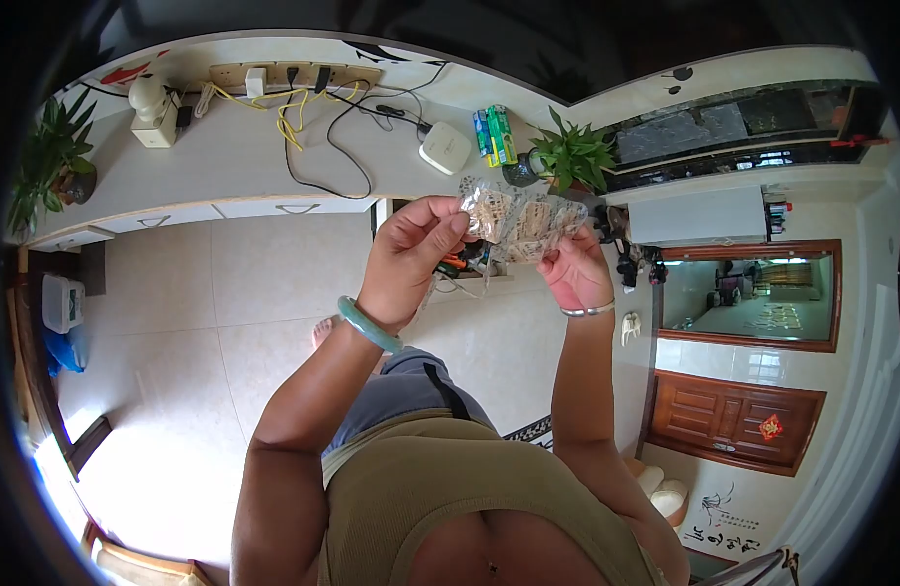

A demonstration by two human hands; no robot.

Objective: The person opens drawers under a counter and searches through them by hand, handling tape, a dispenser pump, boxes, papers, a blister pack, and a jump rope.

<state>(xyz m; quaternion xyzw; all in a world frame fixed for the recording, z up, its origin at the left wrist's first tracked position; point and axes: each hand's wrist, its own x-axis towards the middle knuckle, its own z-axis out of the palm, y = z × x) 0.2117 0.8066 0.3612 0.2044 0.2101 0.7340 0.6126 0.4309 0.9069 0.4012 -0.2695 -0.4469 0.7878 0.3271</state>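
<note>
A clear plastic packet [528, 220] with several tan, printed pieces inside is stretched between my two hands, above an open drawer. My left hand [416, 244], with a green bangle at the wrist, pinches its left end between thumb and fingers. My right hand [575, 269], with a silver bangle, pinches the packet's lower right edge. Below the packet, the drawer [484, 285] shows orange and dark items, partly hidden by my left hand and the packet.
Along the cabinet top [235, 161] are a white router [444, 148], tangled cables, green and blue boxes [495, 135], a potted plant [573, 151] and a cream device [155, 122]. White slippers [631, 328] lie on the floor at right.
</note>
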